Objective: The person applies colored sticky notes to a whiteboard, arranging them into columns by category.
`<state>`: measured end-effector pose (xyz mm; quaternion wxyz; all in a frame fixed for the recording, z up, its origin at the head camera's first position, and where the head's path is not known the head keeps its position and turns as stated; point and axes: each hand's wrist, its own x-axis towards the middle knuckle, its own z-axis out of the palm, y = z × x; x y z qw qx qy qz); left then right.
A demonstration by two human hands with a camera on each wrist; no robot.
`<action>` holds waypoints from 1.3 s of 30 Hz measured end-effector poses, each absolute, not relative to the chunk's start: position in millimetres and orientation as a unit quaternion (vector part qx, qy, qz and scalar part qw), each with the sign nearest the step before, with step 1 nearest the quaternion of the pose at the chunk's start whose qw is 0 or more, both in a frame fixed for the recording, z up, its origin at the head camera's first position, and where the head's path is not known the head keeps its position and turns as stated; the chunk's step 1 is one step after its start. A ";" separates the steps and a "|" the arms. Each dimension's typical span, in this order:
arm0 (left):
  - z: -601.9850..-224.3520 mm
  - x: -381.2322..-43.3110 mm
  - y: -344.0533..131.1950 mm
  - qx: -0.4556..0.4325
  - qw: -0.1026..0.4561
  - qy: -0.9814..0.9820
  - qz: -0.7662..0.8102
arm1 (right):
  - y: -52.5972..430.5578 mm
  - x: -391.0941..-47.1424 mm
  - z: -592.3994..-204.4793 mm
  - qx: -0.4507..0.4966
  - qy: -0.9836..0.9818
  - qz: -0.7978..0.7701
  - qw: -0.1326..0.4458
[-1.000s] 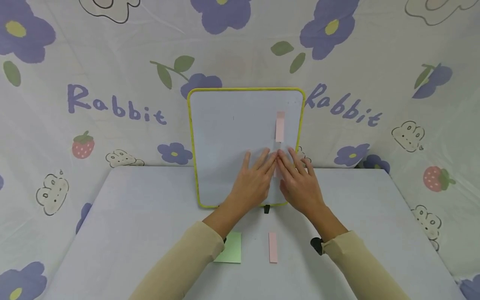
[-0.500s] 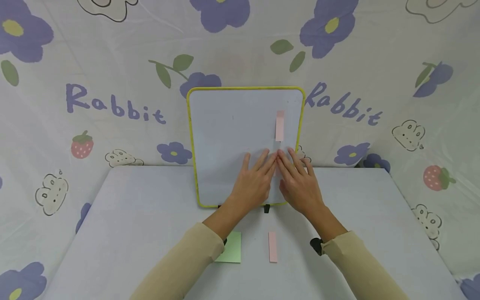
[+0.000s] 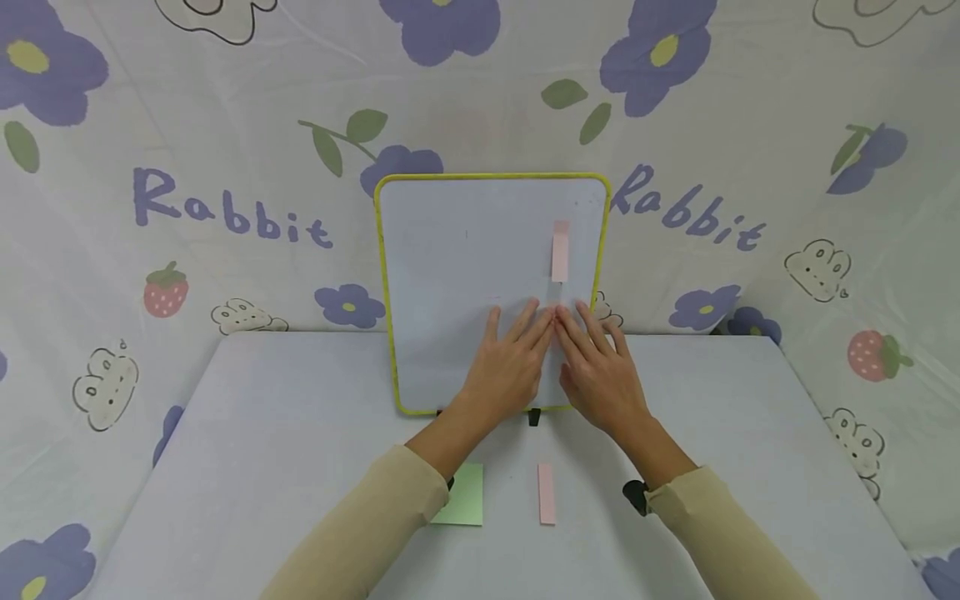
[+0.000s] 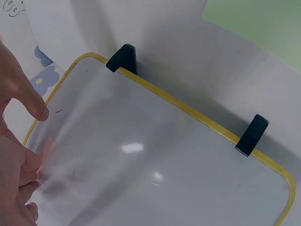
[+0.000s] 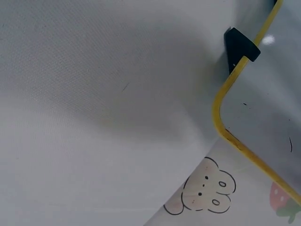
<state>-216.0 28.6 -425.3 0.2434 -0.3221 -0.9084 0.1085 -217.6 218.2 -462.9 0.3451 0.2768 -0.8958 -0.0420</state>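
Observation:
A whiteboard [image 3: 450,267] with a yellow rim stands upright on the table. One pink sticky strip [image 3: 560,257] is stuck near its upper right. Just below, both hands press side by side on a second pink strip [image 4: 47,153], which they mostly cover in the head view. My left hand [image 3: 506,358] has its fingers stretched out, the index fingertip meeting that of my right hand [image 3: 602,367]. The right fingers also lie extended against the board. In the right wrist view, no hand shows.
On the table [image 3: 285,417] in front lie a pink strip pad [image 3: 547,494] and a green sticky-note pad [image 3: 463,496], partly behind the left sleeve. Black clips [image 4: 252,135] hold the board's lower edge. A patterned cloth [image 3: 480,100] hangs behind.
My right fingertips have slid slightly down the board over the pink strip. The left hand stays nearly in place, and the upper strip has not moved.

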 end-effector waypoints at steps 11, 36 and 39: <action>-424.2 -215.1 27.7 -0.321 0.217 -0.914 0.124 | 218.2 -215.7 -463.0 0.280 -0.899 -0.045 0.334; -440.6 -196.2 -23.7 -0.341 0.189 -0.918 0.073 | 221.1 -196.8 -465.5 0.281 -0.909 0.040 0.304; -451.0 -186.6 -45.9 -0.352 0.180 -0.918 0.036 | 222.2 -188.5 -467.4 0.290 -0.911 0.054 0.290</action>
